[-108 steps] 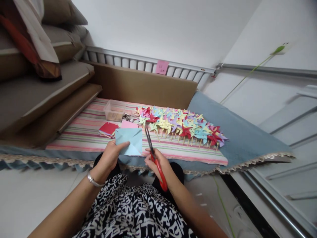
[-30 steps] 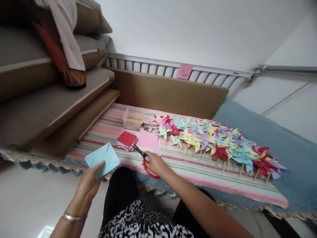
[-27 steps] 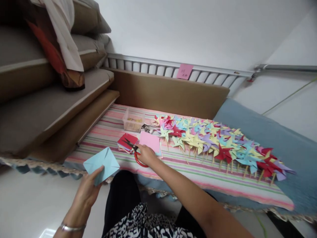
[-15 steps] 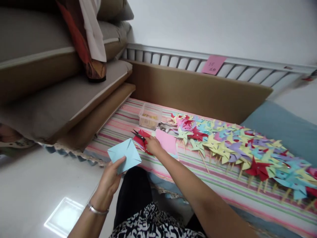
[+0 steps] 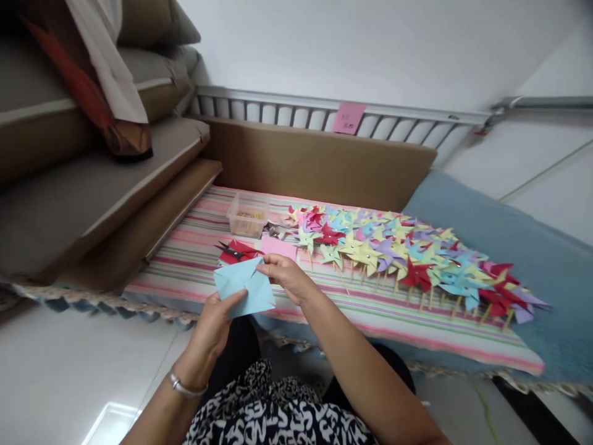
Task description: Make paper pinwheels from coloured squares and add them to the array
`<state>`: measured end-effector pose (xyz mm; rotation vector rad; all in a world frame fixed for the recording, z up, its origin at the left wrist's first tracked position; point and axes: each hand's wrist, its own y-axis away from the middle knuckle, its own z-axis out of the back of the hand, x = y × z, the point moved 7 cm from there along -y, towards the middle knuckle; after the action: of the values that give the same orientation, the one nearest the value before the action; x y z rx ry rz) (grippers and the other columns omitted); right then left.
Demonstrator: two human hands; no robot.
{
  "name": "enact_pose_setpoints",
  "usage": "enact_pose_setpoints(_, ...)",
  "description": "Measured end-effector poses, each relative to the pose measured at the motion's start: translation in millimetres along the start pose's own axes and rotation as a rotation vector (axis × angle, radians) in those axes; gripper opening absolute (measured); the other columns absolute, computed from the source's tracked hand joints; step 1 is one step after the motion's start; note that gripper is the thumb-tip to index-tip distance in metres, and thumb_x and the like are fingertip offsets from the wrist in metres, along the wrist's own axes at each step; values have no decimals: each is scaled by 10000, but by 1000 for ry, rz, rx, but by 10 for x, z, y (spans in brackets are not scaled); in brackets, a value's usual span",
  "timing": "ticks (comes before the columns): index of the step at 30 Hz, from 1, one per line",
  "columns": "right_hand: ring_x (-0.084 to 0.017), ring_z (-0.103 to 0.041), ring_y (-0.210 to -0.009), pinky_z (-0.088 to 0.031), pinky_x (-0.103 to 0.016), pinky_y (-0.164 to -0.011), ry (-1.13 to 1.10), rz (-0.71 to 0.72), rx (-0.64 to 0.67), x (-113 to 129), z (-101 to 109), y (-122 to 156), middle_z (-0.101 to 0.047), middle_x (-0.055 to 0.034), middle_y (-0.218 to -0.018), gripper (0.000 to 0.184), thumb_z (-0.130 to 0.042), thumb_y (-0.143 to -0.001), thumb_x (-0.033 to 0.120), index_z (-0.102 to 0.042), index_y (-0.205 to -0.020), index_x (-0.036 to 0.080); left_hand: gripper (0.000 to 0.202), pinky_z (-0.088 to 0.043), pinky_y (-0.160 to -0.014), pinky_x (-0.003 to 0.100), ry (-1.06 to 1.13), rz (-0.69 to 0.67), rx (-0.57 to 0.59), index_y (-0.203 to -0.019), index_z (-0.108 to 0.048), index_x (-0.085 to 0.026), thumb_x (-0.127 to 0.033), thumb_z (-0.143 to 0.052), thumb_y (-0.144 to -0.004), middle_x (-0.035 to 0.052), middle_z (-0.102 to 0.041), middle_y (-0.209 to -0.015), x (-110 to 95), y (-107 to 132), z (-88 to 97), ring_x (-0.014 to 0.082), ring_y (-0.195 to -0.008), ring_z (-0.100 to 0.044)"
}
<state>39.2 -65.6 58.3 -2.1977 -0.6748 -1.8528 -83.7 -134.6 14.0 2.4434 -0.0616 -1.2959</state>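
Note:
A light blue paper square with cuts at its corners is held above my lap. My left hand pinches its lower left part, thumb on top. At its upper right corner, my right hand closes thumb and fingers on the paper. Behind the square, a pair of scissors with dark blades lies on red paper, its handles partly hidden. Pink paper lies just beyond my right hand.
A clear plastic box with small sticks stands farther back, beside some metal pieces. Rows of colourful paper pinwheels cover the right of the striped cloth. Stacked cushions rise at the left; a brown panel borders the back.
My right hand has let go of the scissors, leaving them on the red paper, and has come to the blue square's corner. The view has swung to the right.

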Motion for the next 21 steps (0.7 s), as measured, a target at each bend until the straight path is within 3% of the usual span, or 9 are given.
enact_pose_setpoints(6,-104,-510,-572,-396,-238,-587,63,167,-143,218,247,265,-577,47,-627,198,-723,-600,285,-598,-698,167,433,-476,-805,317,-142,-114,126,-974,-696,-129,-272,-814,-583,96,-732,-949,66,96,-296,213,-833,-652)
enact_pose_setpoints(10,-131,-513,-599,-414,-257,-594,269,433,-382,469,438,522,-557,36,-625,114,-648,-689,277,-582,-719,188,466,-403,-931,319,-232,-309,30,-1039,-660,-185,-310,-797,-612,82,-670,-1131,11,207,-209,226,-1070,-573)
enact_pose_setpoints(12,-154,-551,-682,-447,-284,-676,454,632,-466,603,419,732,-593,5,-691,61,-613,-744,251,-592,-729,196,441,-402,-939,340,-184,-244,-8,-1010,-665,-173,-384,-772,-637,105,-652,-1150,56,300,-152,248,-1100,-556)
enact_pose_setpoints(14,-173,-586,-794,-463,-310,-773,630,821,-430,643,286,935,-636,-32,-791,51,-578,-798,226,-608,-761,206,496,-428,-926,402,-35,1,156,-1021,-662,-131,-502,-694,-692,163,-649,-1136,197,424,-266,289,-1074,-577)
enact_pose_setpoints(16,-184,-603,-888,-470,-333,-829,761,947,-304,565,124,1095,-663,-57,-887,77,-545,-830,199,-618,-814,218,612,-430,-940,449,144,172,356,-1059,-647,-102,-615,-591,-729,201,-634,-1153,236,601,-456,319,-1092,-572)
enact_pose_setpoints(18,-191,-605,-964,-475,-361,-859,853,1030,-174,435,2,1228,-672,-70,-965,118,-518,-833,169,-617,-862,226,686,-439,-938,461,248,180,420,-1095,-628,-104,-673,-547,-723,203,-629,-1164,159,705,-553,325,-1100,-570)
enact_pose_setpoints(21,-202,-579,-1086,-469,-397,-892,967,1109,-47,278,-74,1388,-665,-84,-1064,172,-488,-825,138,-607,-909,228,677,-465,-908,440,256,155,417,-1154,-596,-98,-635,-556,-744,194,-630,-1172,79,729,-567,316,-1093,-576)
